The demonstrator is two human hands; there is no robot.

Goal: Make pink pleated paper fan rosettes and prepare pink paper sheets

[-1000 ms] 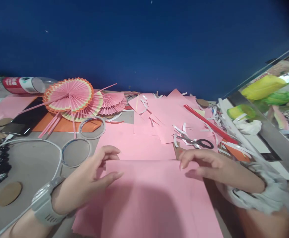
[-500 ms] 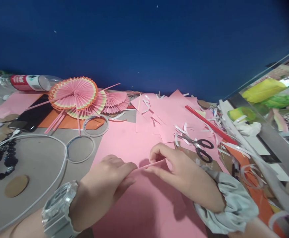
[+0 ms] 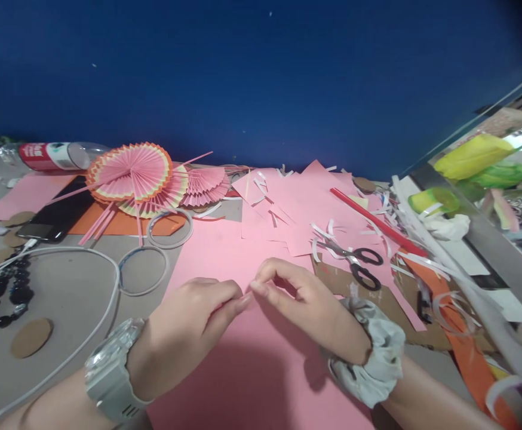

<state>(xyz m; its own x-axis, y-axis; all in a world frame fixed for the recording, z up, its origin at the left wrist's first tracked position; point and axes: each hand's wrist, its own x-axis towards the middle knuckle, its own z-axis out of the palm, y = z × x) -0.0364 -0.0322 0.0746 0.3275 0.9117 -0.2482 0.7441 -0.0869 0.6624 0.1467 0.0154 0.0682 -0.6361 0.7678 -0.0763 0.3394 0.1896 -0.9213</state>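
Observation:
Both hands meet fingertip to fingertip over a large pink paper sheet (image 3: 252,382) that lies in front of me. My left hand (image 3: 198,313), with a watch (image 3: 115,367) on the wrist, is closed in a pinch of thumb and forefinger. My right hand (image 3: 294,292), wearing a pale green scrunchie (image 3: 371,352), pinches at the same spot. Pink paper is between them, though the fingers mostly cover the pinched part. Scissors (image 3: 355,257) with black handles lie on paper scraps beyond my right hand.
Pleated pink paper fans (image 3: 129,170), a bottle (image 3: 59,155) and a black phone (image 3: 57,212) are at the back left. A white cable (image 3: 117,269), clear rings (image 3: 142,270) and black beads (image 3: 1,298) lie left. A red stick (image 3: 372,221) and cluttered grey tray (image 3: 471,239) are right.
My right hand has moved left, so the fingertips of both hands now come together. The raised pink paper edge seen between them before is now covered by the fingers.

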